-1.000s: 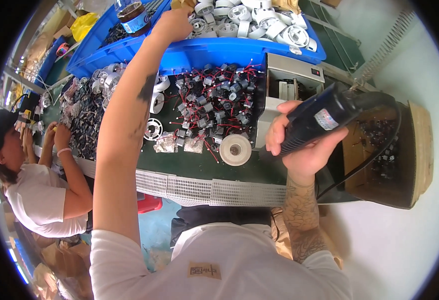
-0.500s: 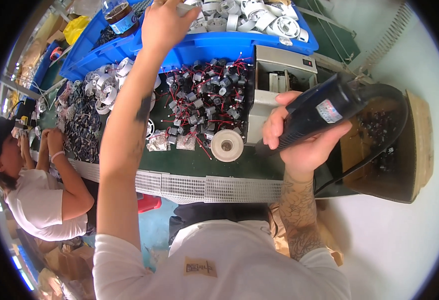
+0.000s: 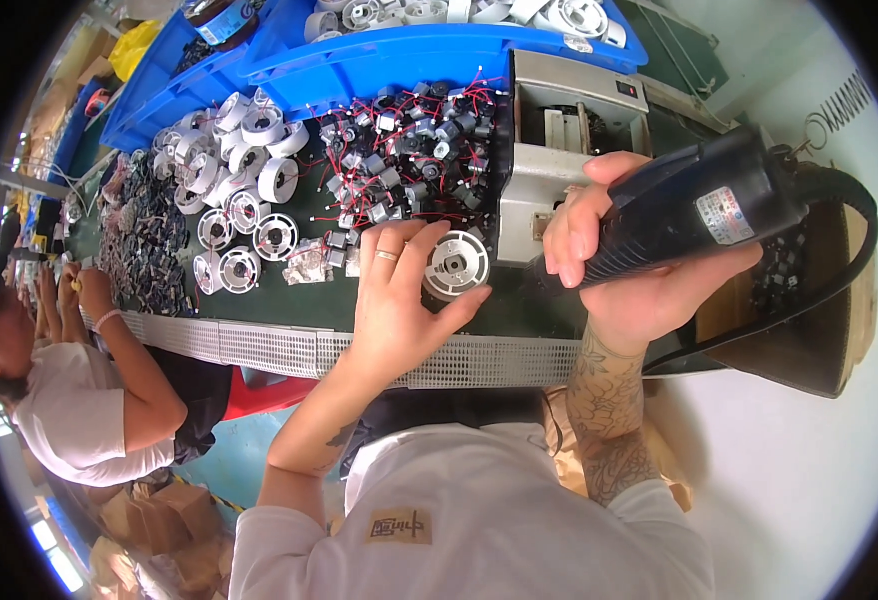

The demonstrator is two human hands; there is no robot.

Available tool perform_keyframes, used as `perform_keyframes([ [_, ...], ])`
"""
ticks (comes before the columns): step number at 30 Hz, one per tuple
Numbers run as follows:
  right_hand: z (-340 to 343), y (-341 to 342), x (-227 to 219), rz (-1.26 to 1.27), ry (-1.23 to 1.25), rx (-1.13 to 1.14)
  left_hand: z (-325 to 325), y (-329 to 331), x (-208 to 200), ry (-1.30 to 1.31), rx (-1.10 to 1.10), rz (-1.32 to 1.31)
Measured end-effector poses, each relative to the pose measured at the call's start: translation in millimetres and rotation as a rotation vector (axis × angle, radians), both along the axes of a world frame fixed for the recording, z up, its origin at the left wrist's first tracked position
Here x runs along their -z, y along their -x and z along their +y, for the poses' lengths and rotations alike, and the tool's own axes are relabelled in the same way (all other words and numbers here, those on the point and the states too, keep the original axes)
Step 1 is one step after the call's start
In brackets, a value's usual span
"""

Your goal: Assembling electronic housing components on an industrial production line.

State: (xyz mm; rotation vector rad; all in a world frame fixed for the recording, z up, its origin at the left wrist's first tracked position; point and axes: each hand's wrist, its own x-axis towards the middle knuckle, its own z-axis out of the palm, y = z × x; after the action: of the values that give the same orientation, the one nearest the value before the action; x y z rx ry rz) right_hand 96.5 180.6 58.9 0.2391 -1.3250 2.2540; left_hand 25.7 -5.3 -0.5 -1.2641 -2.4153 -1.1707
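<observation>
At the middle of the bench my left hand (image 3: 395, 310) has its fingers curled round the left and near rim of a white round plastic housing (image 3: 464, 250). The housing lies face up, with an opening and a small dark centre showing inside. To the right, my right hand (image 3: 644, 290) is wrapped round a thick black electric screwdriver (image 3: 669, 210). The tool is tilted, its nose pointing down and left, a little right of the housing. A black cable loops from its back end. Its tip is too dark to make out.
Behind the housing lies a heap of small grey motors (image 3: 399, 150) with red wires. White round housings (image 3: 249, 155) are piled further left, beside dark wired parts (image 3: 149, 235). A blue bin (image 3: 379, 70), a grey machine (image 3: 524, 205) and a cardboard box (image 3: 819, 340) surround the spot. A co-worker (image 3: 79, 400) sits left.
My left hand has come back from the blue bin to the bench, with a white housing now at the round holder. My right hand and the screwdriver have shifted slightly right.
</observation>
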Motion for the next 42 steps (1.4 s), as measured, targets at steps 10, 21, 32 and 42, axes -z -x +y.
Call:
perform_keyframes([
  [10, 6, 0, 1, 0.039, -0.009, -0.022, -8, -2, -26, 0.148, 0.065, -0.105],
  [21, 5, 0, 4, 0.019, 0.002, 0.014, 27, 98, -30, 0.166, 0.042, 0.228],
  [32, 3, -2, 2, -0.005, 0.068, 0.088, 18, 96, -64, -0.248, 0.257, -0.55],
  [42, 9, -5, -1, 0.016, 0.021, 0.051, -1, 61, -58, -0.07, 0.483, -0.841],
])
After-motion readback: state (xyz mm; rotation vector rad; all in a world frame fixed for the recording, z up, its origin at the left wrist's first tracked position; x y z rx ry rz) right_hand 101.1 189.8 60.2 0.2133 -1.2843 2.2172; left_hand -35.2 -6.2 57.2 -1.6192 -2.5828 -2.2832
